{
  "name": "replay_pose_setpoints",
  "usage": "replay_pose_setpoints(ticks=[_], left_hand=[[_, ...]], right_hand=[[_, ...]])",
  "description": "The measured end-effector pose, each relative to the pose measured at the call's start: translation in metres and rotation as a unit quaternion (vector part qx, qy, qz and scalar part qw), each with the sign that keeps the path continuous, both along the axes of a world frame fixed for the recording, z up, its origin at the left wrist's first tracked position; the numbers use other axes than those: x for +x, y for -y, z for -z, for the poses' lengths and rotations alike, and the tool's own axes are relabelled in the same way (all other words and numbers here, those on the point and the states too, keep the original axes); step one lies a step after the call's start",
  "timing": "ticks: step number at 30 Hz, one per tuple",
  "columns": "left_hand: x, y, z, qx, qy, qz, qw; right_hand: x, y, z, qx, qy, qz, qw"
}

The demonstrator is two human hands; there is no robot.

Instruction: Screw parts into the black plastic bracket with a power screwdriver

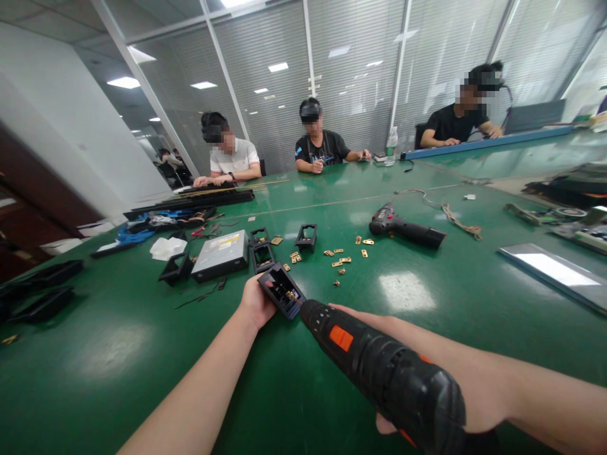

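My left hand [255, 302] grips a small black plastic frame [281, 290] and holds it tilted just above the green table [142, 354]. My right hand [455, 392] is wrapped round the grip of a black electric screwdriver with an orange switch [379, 370]. Its nose meets the frame's near end. Small brass pieces [339, 259] lie scattered on the table beyond the frame. Two more black frames [262, 249] [306, 236] sit next to a silver disc drive [222, 254].
A second black screwdriver [406, 229] lies at centre right beside a loose cable [455, 218]. Black trays [47, 287] and panels [199, 199] sit at left, a shiny metal plate [554, 272] at right. Three people sit along the far side.
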State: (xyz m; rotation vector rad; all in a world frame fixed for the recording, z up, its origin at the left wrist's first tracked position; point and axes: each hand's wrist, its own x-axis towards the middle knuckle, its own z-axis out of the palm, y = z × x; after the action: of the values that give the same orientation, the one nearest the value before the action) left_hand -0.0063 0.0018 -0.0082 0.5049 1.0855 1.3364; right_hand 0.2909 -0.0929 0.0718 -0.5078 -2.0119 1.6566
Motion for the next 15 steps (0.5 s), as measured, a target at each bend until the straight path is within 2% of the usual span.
replay_pose_setpoints(ticks=[6,15], left_hand=[[0.0002,0.0002,-0.0004,-0.002,0.016,0.001,1.000],[-0.0007,-0.0011,0.0017,-0.001,0.013,0.000,1.000]], right_hand=[[0.0007,-0.0018,0.0036,0.021,0.016,-0.006,1.000],[-0.0012,0.0009,0.0008,-0.021,0.017,-0.002,1.000]])
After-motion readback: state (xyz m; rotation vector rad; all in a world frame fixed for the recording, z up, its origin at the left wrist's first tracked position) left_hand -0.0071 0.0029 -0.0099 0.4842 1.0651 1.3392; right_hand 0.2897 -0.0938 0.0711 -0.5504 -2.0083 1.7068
